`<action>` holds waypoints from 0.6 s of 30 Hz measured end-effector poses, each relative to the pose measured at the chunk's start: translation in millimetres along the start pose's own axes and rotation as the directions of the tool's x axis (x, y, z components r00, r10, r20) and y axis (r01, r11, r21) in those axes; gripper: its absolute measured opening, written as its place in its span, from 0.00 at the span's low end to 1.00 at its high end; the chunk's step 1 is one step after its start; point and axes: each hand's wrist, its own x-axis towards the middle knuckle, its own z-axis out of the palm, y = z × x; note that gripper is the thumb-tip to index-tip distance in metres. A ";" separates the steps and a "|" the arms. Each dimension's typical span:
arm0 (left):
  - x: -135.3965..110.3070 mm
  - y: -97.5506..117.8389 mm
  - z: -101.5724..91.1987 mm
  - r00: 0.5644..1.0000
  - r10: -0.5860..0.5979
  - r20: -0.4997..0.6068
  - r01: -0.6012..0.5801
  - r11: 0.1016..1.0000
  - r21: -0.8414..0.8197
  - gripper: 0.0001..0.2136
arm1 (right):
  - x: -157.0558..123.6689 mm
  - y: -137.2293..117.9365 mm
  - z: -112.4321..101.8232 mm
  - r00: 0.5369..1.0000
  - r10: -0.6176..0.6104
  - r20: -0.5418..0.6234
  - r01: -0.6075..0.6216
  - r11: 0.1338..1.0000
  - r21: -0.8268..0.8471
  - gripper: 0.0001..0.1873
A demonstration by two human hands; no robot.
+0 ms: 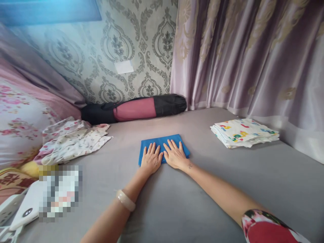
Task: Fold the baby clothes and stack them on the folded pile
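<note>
A folded blue cloth [162,141] lies flat on the grey bed sheet [177,202] in the middle of the view. My left hand [151,159] rests palm down on its near left part, fingers stretched out and slightly apart. My right hand [174,155] lies flat beside it on the cloth's near right part, fingers also spread. Both thumbs nearly touch. Neither hand grips anything. A pale bangle [125,200] sits on my left wrist.
A folded stack of white cloths with coloured prints [244,133] lies to the right. A crumpled floral cloth pile [73,138] lies to the left near a pink floral pillow [20,118]. A black and pink roll bag [134,108] lies against the wall. Curtains [248,54] hang at right.
</note>
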 end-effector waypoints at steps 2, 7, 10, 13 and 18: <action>-1.6 1.2 2.1 1.000 0.001 -0.007 -0.001 1.000 0.002 0.27 | -2.1 -1.6 3.4 1.000 0.001 -0.018 -0.001 1.000 0.006 0.29; 4.5 -9.0 0.7 1.000 -0.005 0.003 0.005 0.993 -0.115 0.26 | 6.8 7.3 -1.3 1.000 0.007 0.008 -0.008 0.980 0.199 0.28; 8.0 -29.4 -6.9 0.993 -0.094 -0.066 0.076 0.969 -0.235 0.25 | 18.8 28.8 -16.2 0.999 0.044 0.014 -0.046 0.954 0.297 0.25; 7.9 -58.5 -15.5 0.919 -0.388 -0.064 0.365 0.903 -0.229 0.23 | 30.5 62.0 -33.3 0.986 0.163 0.022 -0.161 0.925 0.343 0.23; 8.8 -97.3 -16.8 0.825 -0.555 0.106 0.565 0.800 -0.202 0.23 | 36.9 103.1 -43.9 0.869 0.459 0.184 -0.495 0.803 0.331 0.18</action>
